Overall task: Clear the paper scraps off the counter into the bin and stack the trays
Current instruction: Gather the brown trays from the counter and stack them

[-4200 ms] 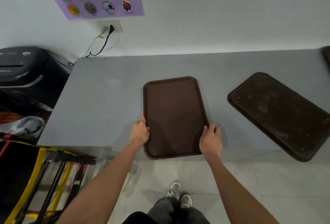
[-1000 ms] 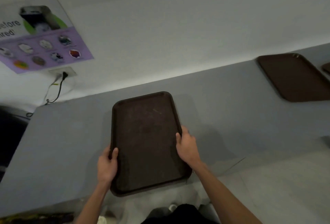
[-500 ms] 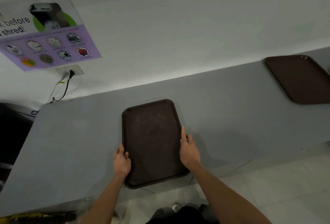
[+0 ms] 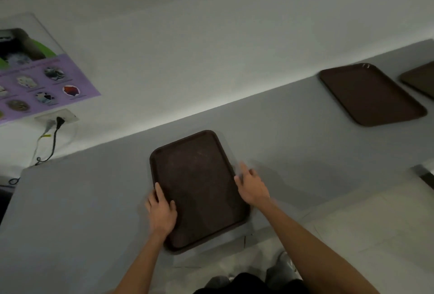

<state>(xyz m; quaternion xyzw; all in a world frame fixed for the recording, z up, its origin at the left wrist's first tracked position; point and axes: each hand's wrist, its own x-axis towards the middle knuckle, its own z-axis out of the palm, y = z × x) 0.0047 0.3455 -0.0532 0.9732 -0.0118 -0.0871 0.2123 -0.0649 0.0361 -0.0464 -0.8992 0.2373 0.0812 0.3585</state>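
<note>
Rounded-corner brown tray (image 4: 199,188), smooth grey counter (image 4: 82,200), left hand (image 4: 162,214) on rim

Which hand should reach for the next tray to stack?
Right, probably. The right hand is on the side of the loose tray; the left hand rests on the near tray.

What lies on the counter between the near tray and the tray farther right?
Nothing: in the head view, only bare grey counter separates the near tray from the farther tray.

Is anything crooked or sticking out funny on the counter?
Yes. The brown tray between the hands sits askew, its near corner poking past the counter edge. The far tray lies crooked too.
</note>
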